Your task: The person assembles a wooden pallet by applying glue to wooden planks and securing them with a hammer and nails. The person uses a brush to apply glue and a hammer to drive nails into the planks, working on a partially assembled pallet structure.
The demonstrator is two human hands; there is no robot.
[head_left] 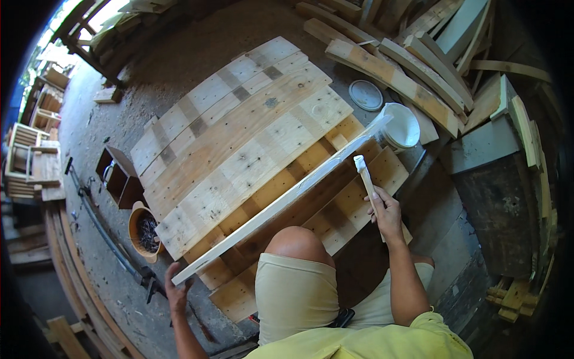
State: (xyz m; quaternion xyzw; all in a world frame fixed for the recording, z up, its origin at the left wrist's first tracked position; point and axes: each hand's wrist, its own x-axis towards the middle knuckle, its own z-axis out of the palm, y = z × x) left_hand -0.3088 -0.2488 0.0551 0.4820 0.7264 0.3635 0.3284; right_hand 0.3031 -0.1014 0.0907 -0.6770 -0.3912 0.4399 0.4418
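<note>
Both hands are grasping in the head view: the left hand [177,293] grips the lower-left end of a long plank [281,203], and the right hand [385,212] clasps a thin wooden stick [365,173] whose upper tip is coated in white paste. We see the plank set on its narrow edge, running diagonally across a group of flat boards [239,143], its far end beside a bucket [400,128] of white material. A white smear covers the plank's upper edge toward that end. We note that the stick's tip is held near the plank and apart from it. A round lid [365,96] lies on the floor [191,54] behind the bucket. To the left of the boards we find an open wooden box [124,194] and, just below it, a yellow container [136,224] of small dark pieces. Loose timber [394,78] is heaped at upper right. A bare knee [299,242] shows at lower centre.
</note>
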